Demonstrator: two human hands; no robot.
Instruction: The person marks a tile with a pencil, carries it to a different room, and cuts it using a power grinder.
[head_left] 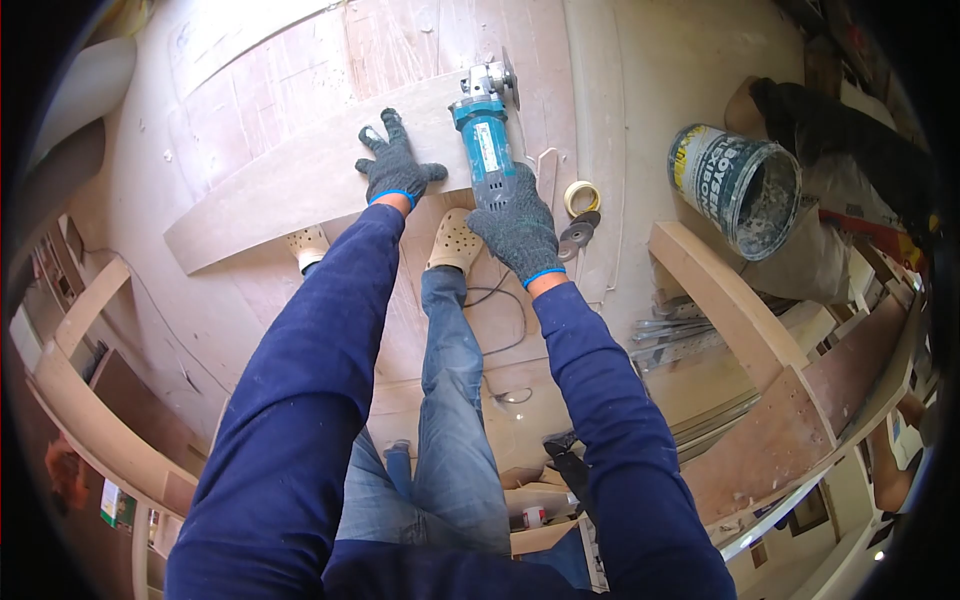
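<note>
My right hand (520, 222), in a dark grey knit glove, is wrapped round the body of a teal angle grinder (487, 140). The grinder's metal head and thin disc point away from me, over the right end of a long curved, pale board (290, 180). With fingers spread, my gloved left hand (393, 165) rests on or just over the board's near part, left of the grinder. A roll of tape (568, 198) and several worn cutting discs (578, 234) lie to the right of my right hand.
A tipped bucket (705, 175) with dark lettering lies at right. Curved wooden frames (720, 290) stand on both sides. A cord (515, 300) runs across the floor by my clogs (455, 243). Metal strips (670, 330) lie at right. Another person's dark-clothed limb (840, 125) shows at far right.
</note>
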